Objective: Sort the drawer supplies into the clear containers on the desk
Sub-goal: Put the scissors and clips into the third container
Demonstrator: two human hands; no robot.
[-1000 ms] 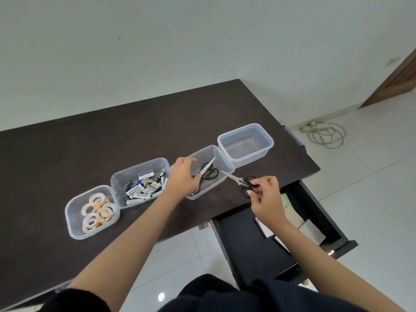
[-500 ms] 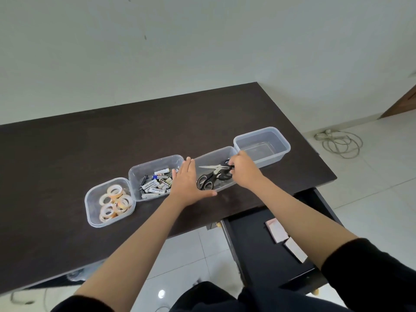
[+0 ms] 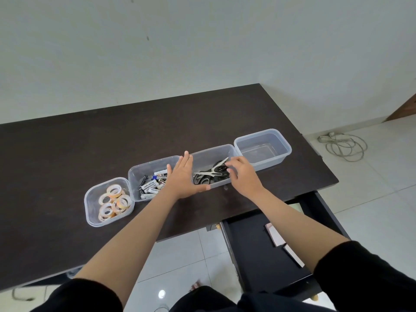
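Change: the black-handled steel scissors, carried over the desk edge a second ago, now lie in the third clear plastic container
Right hand: fingers loosely spread above them, seemingly released
Left hand: flat, steadying that container
Ahead: pale pads remain in the open dark drawer; the end clear tub holds nothing
Around: tape rolls, batteries

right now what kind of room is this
Probably a home office or study corner: a dark desk against a bare white wall, its open drawer below, and clear containers holding tape rolls, batteries and scissors.
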